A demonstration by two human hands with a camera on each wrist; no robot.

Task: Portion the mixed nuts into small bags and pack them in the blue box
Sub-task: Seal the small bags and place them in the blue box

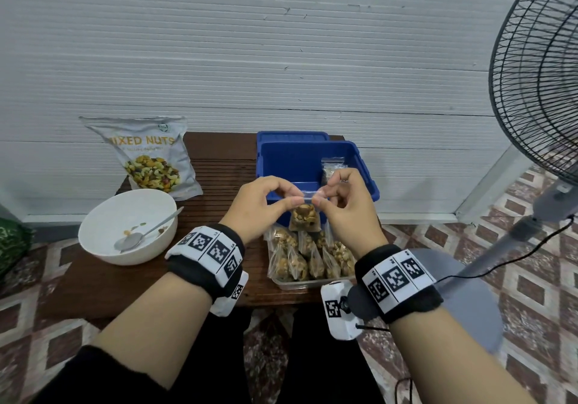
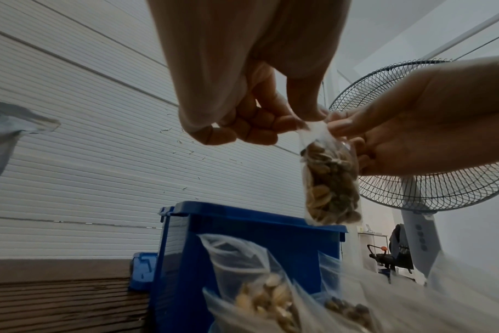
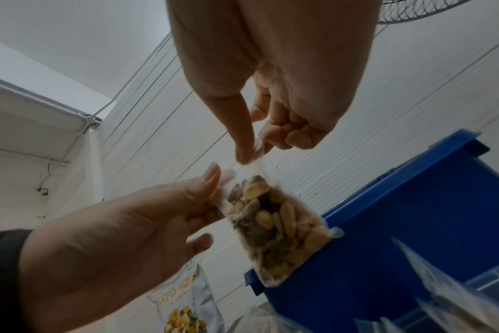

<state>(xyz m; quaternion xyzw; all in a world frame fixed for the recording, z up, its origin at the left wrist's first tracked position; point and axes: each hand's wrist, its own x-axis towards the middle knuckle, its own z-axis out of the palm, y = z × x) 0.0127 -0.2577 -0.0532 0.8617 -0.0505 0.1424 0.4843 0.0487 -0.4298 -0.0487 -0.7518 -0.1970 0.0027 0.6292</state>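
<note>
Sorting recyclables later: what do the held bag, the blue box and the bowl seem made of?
Small bag: thin clear plastic film; the nuts show through, and it crinkles. Blue box: rigid moulded plastic with a slight sheen. Bowl: smooth glossy white, ceramic or melamine; cannot tell which.

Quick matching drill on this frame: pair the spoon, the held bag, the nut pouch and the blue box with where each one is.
Things:
1. spoon
2. held bag
3. nut pouch
4. blue box

Places:
A. leaning on the wall
B. pinched between left hand and right hand
C. in the white bowl
D. behind the tray of filled bags

Pairs: 1-C, 2-B, 3-A, 4-D
</note>
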